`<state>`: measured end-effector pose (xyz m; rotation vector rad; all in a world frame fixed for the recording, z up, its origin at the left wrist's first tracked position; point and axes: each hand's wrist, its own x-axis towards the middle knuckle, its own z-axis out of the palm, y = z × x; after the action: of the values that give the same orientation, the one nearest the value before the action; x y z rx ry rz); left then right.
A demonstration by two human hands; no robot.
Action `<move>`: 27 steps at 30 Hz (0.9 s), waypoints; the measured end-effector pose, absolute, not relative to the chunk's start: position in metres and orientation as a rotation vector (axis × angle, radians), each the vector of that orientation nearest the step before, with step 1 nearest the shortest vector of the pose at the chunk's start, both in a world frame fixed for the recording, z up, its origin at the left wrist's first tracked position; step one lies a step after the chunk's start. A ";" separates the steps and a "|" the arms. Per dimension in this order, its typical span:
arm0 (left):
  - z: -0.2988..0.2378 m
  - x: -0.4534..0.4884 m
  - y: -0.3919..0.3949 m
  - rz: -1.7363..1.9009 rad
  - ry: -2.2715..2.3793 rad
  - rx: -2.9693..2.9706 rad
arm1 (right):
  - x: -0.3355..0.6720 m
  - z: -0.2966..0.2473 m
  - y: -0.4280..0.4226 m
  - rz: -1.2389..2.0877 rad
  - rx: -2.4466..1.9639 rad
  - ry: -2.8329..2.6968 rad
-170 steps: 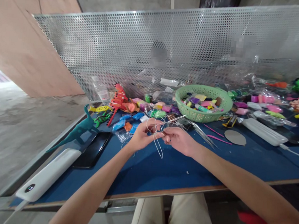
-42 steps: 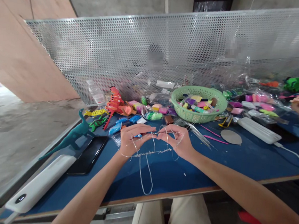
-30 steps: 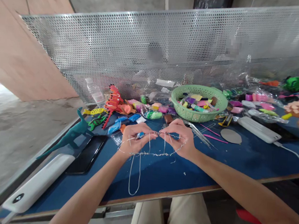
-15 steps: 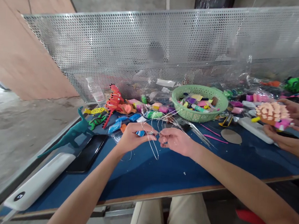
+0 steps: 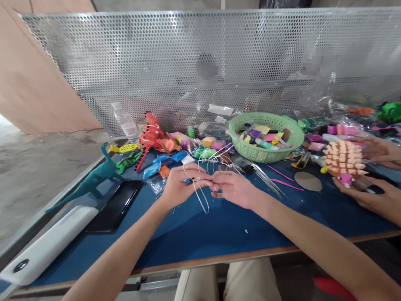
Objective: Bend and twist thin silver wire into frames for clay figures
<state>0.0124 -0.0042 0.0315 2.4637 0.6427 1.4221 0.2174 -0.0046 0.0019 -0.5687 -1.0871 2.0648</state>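
Note:
Over the blue table (image 5: 221, 232) both my hands pinch a thin silver wire frame (image 5: 201, 195). My left hand (image 5: 181, 184) closes its fingers on the frame's left side. My right hand (image 5: 234, 188) pinches it from the right, fingertips nearly touching the left ones. A narrow wire loop hangs down between the hands. More wire loops rise behind my fingers toward a bundle of straight wires (image 5: 264, 177) lying on the table.
A green basket (image 5: 265, 136) of clay packs stands behind. Clay dinosaurs (image 5: 94, 178), a phone (image 5: 114, 206) and a white power bank (image 5: 46, 245) lie at left. At right another person's hands (image 5: 382, 199) hold a spiky orange clay figure (image 5: 343, 158). A perforated metal screen (image 5: 208, 62) backs the table.
The wire, stretched wide between my hands a second ago, is now gathered with hands close together. The other person's hands brought the spiky figure further in from the right.

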 end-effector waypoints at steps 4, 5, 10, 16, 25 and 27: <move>0.023 0.025 -0.010 1.667 0.795 2.433 | 0.211 0.003 -0.009 1.789 -0.576 -1.164; 0.021 0.028 -0.012 1.708 0.840 2.416 | 0.209 0.003 -0.010 1.700 -0.574 -1.185; 0.016 0.034 -0.015 1.742 0.941 2.244 | 0.205 0.000 -0.016 1.242 -0.602 -1.303; 0.014 0.029 -0.006 1.557 0.833 2.016 | 0.206 0.001 -0.013 1.454 -0.620 -1.208; 0.006 0.016 0.009 1.160 0.605 1.702 | 0.217 -0.003 -0.001 2.160 -0.541 -0.927; 0.011 0.012 0.007 1.098 0.580 1.747 | 0.217 -0.003 -0.002 2.194 -0.535 -0.934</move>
<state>0.0120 0.0074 0.0114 1.7475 0.5805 1.0980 0.2167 -0.0015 -0.0030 -0.5353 -0.9345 2.1937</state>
